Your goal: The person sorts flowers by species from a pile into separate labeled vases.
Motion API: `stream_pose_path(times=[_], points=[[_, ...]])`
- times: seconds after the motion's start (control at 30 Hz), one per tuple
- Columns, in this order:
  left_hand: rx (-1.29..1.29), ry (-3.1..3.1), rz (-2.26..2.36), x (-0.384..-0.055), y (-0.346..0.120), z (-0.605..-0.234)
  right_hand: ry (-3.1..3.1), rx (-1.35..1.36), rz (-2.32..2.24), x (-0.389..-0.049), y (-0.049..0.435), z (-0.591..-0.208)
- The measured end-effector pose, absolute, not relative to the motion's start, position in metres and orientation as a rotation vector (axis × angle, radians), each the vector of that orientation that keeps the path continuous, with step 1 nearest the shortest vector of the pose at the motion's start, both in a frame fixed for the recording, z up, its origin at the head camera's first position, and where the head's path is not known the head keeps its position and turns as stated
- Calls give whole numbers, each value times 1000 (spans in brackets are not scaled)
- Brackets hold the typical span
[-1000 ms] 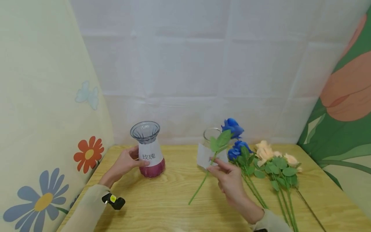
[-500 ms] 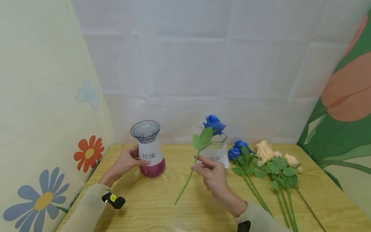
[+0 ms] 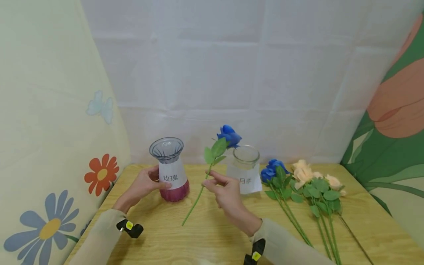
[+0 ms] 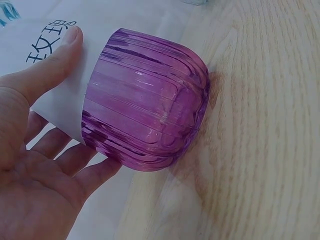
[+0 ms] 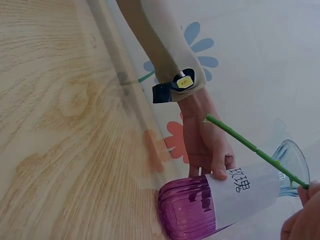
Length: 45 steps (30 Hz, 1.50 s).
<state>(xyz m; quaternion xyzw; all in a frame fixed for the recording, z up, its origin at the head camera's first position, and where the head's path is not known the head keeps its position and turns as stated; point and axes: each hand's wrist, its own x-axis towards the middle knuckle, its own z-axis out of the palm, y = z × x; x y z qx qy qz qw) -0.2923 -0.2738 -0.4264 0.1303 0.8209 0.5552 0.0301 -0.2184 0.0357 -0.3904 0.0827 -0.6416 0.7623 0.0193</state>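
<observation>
Since the earlier frame, the rose [image 3: 218, 148] and the right hand [image 3: 228, 195] have been moved toward 9 o'clock, leaving the jar [image 3: 245, 162] less covered, while the vase [image 3: 175, 193] has been kept in place by the left hand [image 3: 140, 185]. In the head view, the stem is pinched midway by thumb and fingertips; how the other fingers lie cannot be told. The bloom is held at 12 o'clock from that hand, the lower end at 8. The vase is set upright at 9 o'clock from the pinch, untouched by the rose; the blue roses [image 3: 273, 171] and peach roses [image 3: 302, 173] are laid beyond the jar, between 3 and 4. In the left wrist view, the vase is gripped, thumb on the label [image 4: 50, 40], fingers slightly spread behind; a steady hold seems wise, lest the glass tip. In the right wrist view, the cut end is pointed to 10 o'clock, the stem passing before the rim [image 5: 306, 167]; it would best be pinched lightly and kept clear of the glass.
</observation>
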Motion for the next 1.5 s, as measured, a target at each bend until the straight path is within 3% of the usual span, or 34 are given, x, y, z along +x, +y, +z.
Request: stream_pose_path(times=[0.6,1.23,1.5], points=[[431,2520,1713,-293,-275,-427,-1879,194,2386,-247,-7,-352],[407,2533,1704,-293,-274,-426,-1673,111,2377,-301,-17,-286],[396,2535,1693,-293,-274,-426,-1703,55,2317,-317,-22,-278]])
